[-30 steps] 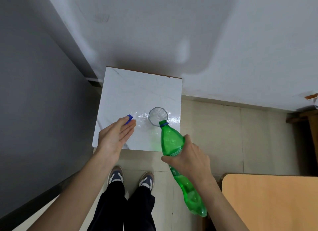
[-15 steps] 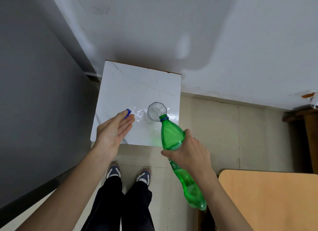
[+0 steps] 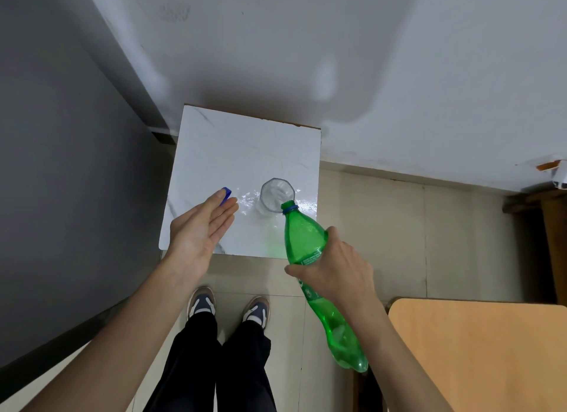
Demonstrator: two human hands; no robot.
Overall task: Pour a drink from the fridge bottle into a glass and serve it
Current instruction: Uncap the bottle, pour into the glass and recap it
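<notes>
A clear faceted glass (image 3: 274, 190) stands on a small white marble-patterned table (image 3: 233, 147). My right hand (image 3: 336, 267) grips a green plastic bottle (image 3: 302, 238) around its middle. The bottle is uncapped and tilted, its mouth with the blue ring resting at the glass's near right rim. A little clear liquid sits in the bottle's base. My left hand (image 3: 202, 227) hovers over the table left of the glass, fingers together, with a blue cap (image 3: 227, 193) pinched at the fingertips. I cannot see liquid flowing.
A wet, shiny patch spreads on the table around the glass. A grey wall rises on the left and a white wall behind. A wooden tabletop (image 3: 478, 350) fills the lower right. My shoes (image 3: 201, 302) stand on the tiled floor.
The bottle's mouth has edged forward to the glass rim. My left hand with the cap has stayed almost still. The view has shifted slightly.
</notes>
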